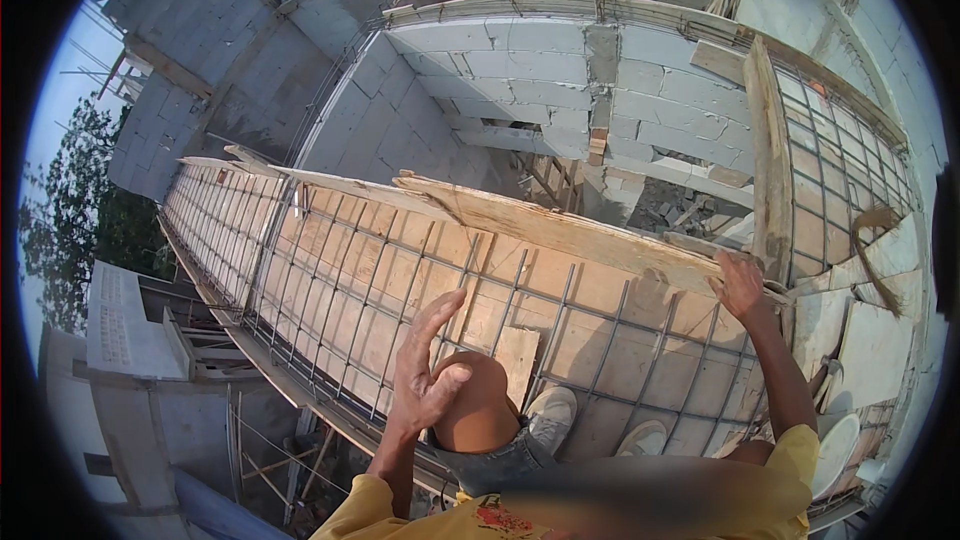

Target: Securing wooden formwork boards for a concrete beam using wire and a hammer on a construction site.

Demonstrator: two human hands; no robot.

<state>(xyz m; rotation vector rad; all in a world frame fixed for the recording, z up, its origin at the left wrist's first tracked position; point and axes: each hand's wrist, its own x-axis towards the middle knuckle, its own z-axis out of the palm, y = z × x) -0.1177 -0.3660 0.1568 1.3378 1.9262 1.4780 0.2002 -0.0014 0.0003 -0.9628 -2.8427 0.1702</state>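
My left hand (432, 360) is raised beside my bent knee (470, 406), fingers extended and thumb apart, holding nothing. My right hand (738, 285) grips the top edge of a long plywood board (560, 230), which runs along the far side of a formwork bed with a split, rough edge. A grid of steel rebar (350, 280) lies over the bed's plywood floor. A small loose plywood piece (515, 360) is by my knee. My shoes (550, 415) are on the bed among the bars.
Beyond the board drops a room with white block walls (520, 65) and rubble below. An upright plank (770, 160) borders another rebar bed (830, 160) at right, near loose panels (870, 350). Structures and bamboo poles (285, 470) lie below the left edge; trees (60, 210) stand beyond.
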